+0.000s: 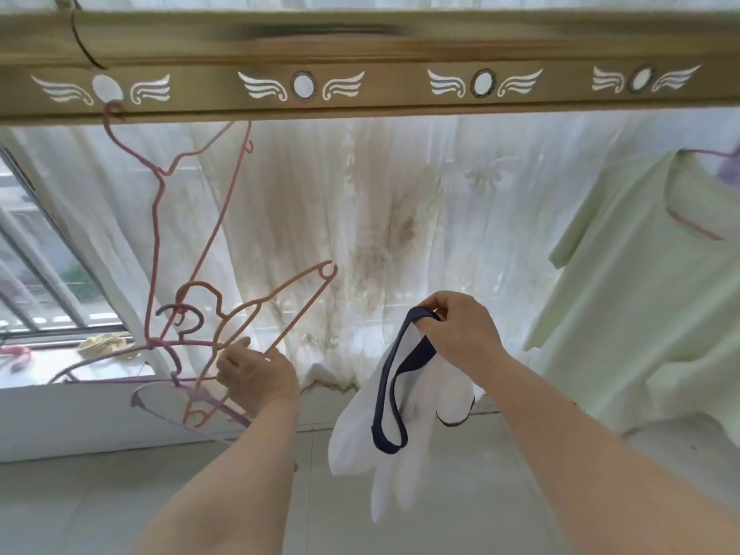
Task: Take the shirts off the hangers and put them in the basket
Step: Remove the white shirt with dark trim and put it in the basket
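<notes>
My right hand (458,334) grips the dark blue collar of a white shirt (384,438), which hangs free below it, off any hanger. My left hand (258,374) holds a bare orange hanger (276,310) tilted up to the right. A pink hanger (160,218) dangles by its hook from the gold drying rail (368,54) at upper left, and purple hangers (176,390) hang from it beside my left hand. A pale green shirt (640,298) stays on a pink hanger (692,228) at the right. No basket is in view.
A stained white curtain (380,218) hangs behind the rail. A barred window (36,274) and its white sill (80,370) with small items lie at the left. Pale floor tiles (100,510) spread below.
</notes>
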Motion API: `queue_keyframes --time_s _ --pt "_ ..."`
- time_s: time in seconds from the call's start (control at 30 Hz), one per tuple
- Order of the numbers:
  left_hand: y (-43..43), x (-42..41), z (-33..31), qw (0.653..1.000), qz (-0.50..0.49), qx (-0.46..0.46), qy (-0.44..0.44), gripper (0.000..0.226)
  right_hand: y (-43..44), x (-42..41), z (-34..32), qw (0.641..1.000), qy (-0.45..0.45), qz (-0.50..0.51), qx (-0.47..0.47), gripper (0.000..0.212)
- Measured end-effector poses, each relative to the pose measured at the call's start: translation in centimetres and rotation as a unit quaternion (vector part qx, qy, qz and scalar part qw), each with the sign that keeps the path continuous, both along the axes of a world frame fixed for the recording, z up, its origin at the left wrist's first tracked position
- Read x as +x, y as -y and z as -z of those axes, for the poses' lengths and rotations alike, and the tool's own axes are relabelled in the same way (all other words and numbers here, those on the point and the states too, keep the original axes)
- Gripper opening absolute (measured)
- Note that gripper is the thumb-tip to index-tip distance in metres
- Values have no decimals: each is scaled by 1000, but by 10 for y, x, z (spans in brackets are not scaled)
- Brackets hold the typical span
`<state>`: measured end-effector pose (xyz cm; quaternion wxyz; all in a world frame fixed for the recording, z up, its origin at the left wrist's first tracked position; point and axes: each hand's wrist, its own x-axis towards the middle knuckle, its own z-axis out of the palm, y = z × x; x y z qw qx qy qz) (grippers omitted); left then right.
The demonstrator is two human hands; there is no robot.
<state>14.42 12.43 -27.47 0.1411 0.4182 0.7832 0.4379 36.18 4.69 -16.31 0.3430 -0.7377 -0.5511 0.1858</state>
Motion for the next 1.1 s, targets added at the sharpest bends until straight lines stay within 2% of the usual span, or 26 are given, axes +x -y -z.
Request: queue_keyframes --time_s 0.1,0.2,0.33,0.4,0.5,0.57,0.6,0.7,0.8,0.87,0.9,1.0,1.1 --pt "10 29 -1 981 176 -38 79 20 10 18 -1 1000 -13 24 7 7" --pt "20 65 -16 927 338 -108 119 34 24 42 -3 998 -26 56 13 8" --pt "42 117 -40 863 442 -159 187 43 48 77 -10 995 -29 93 24 7" --pt "54 145 -48 819 507 -213 164 48 63 96 -15 992 -35 117 33 7" --pt "77 184 -57 755 589 -280 68 65 84 120 -26 988 -36 145 41 8" --pt "97 209 -59 732 613 -296 23 61 99 134 -35 985 -36 160 56 8" --pt "109 222 -60 724 628 -283 19 51 109 143 -41 983 -36 169 69 8" --pt "139 263 -60 734 640 -226 -28 25 136 171 -57 974 -31 195 107 9" --pt "152 293 -61 780 590 -150 -147 9 168 203 -69 965 -27 226 130 8" --pt "154 308 -70 806 559 -91 -173 15 192 227 -76 957 -20 250 145 9" --pt "151 309 -75 818 545 -70 -169 19 201 236 -78 954 -22 259 151 9" --pt "155 339 -106 827 542 -20 -149 22 247 280 -79 936 -26 311 165 13" --pt "158 367 -142 828 555 17 -80 22 283 315 -75 925 -28 338 171 17"
